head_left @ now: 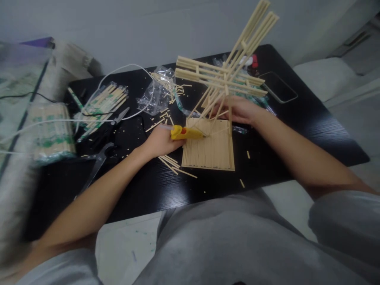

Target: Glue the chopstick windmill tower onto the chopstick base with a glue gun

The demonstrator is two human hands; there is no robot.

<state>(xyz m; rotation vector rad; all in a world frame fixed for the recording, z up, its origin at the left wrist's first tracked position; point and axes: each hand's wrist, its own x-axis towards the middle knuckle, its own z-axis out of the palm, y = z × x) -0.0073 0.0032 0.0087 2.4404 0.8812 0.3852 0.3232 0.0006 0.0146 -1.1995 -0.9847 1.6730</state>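
Observation:
My left hand [163,140] is closed around a yellow hot glue gun [187,133]. The gun's nozzle points right, at the foot of a thin stick above a flat base [208,154] of wooden sticks laid side by side. On that base stands a windmill model [226,77] built of wooden sticks, its crossed blades reaching up and to the sides. Behind the model's slanted legs, my right hand [237,110] is closed on the frame; the sticks partly hide its fingers.
Scissors [118,118] and dark-handled pliers [99,158] lie left on the black table [184,194]. Beyond are opened stick packs [103,105], a full pack [53,130], clear wrapping [162,85] and cut pieces. A white cord [130,65] loops there; a phone [279,87] rests right.

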